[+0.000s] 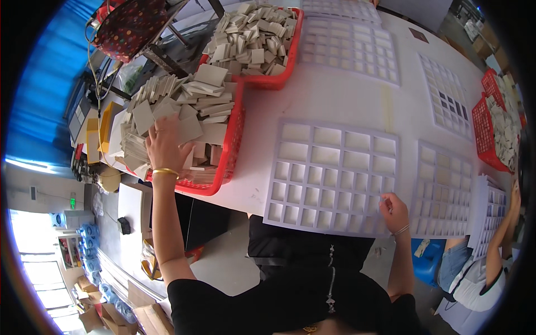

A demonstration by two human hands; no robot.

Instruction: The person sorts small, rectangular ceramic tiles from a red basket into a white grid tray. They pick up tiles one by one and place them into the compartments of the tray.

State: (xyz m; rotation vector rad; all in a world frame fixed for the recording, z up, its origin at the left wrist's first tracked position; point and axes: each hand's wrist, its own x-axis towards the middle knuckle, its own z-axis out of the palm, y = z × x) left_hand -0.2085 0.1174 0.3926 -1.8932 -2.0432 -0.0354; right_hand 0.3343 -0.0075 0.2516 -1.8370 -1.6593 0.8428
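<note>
My left hand [166, 142], with a gold bangle at the wrist, rests on square pale tiles [207, 104] heaped in the nearer red plastic basket [236, 137]. Its fingers and thumb are spread over the tiles, and no tile is visibly gripped. In front of me lies a white tray [333, 156] divided into a grid; its upper compartments are larger than the lower ones. Over the tray's right edge my right hand [393, 213] is curled closed. Whatever its fingers may hold is hidden.
Behind the near basket stands another red basket [290, 61] of tiles. More gridded trays [350, 50] lie at the back and right [444, 190]; one [446, 97] has dark pieces in some compartments. At far right are red baskets [484, 131] and another person's arm [502, 223].
</note>
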